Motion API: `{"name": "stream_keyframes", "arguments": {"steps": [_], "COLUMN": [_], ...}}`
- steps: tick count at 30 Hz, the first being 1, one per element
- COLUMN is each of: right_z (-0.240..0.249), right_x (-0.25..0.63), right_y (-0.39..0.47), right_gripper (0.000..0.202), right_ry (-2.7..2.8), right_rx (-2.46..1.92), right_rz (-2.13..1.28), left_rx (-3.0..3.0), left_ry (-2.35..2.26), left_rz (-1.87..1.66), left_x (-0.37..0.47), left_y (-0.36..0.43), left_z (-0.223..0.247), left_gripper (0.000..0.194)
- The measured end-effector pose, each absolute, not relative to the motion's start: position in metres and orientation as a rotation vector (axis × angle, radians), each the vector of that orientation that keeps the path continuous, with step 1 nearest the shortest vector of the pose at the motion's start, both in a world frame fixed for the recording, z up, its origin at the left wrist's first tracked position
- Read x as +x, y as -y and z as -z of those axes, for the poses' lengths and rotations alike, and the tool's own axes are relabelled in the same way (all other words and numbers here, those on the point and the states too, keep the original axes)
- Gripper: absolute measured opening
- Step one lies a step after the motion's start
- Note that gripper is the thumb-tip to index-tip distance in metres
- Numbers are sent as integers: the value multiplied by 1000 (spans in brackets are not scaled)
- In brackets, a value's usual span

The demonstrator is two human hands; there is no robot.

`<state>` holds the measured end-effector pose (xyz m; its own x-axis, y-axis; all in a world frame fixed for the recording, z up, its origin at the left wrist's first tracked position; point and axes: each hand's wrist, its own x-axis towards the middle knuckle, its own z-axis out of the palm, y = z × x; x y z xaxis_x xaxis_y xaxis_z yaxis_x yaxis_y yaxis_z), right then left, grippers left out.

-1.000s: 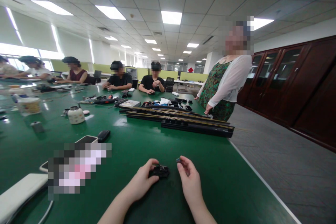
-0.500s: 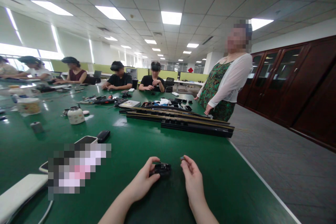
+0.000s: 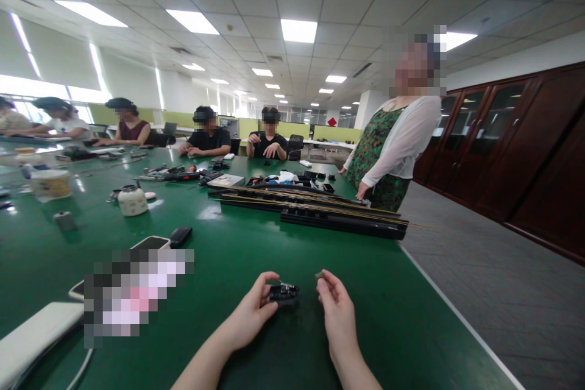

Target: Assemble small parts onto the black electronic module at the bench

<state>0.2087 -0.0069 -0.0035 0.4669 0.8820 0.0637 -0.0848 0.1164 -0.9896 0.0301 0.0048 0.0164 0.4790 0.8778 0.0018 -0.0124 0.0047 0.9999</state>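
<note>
My left hand (image 3: 253, 311) grips a small black mechanical part (image 3: 284, 293) with some shiny metal on its top, thumb on the near side and fingers behind. To its right, my right hand (image 3: 337, 309) pinches a tiny greyish piece (image 3: 319, 276) between thumb and index finger; its kind is too small to make out. A gap of green table separates the two hands, and the small piece does not touch the black part.
Long black rails with thin brass-coloured rods (image 3: 320, 207) lie across the green table (image 3: 237, 250). On the left are a white jar (image 3: 133, 200), a phone (image 3: 150, 244), a white slab-like device (image 3: 41, 332) and a cable (image 3: 82, 368). A person (image 3: 388, 146) stands at the right edge; others sit beyond.
My hands have barely moved; the tiny piece in my right fingers has turned slightly. A seated person across the table has raised one hand and spread the other.
</note>
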Motion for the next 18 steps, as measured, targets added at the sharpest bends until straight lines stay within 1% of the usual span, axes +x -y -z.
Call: {"name": "stream_keyframes", "arguments": {"steps": [6, 12, 18], "right_z": [4, 2, -3], "right_x": [208, 206, 203], "right_y": [7, 7, 8], "right_gripper": [41, 44, 38], "right_ry": [812, 739, 837], "right_rx": [-1255, -1242, -1198], "right_rz": [-846, -924, -915], "left_rx": [1429, 1433, 1420], "left_ry": [-825, -819, -814], "left_rz": [-829, -818, -808], "left_x": [29, 30, 30], "left_y": [-7, -7, -7], "left_z": [-11, -11, -12], "left_gripper": [43, 40, 39]}}
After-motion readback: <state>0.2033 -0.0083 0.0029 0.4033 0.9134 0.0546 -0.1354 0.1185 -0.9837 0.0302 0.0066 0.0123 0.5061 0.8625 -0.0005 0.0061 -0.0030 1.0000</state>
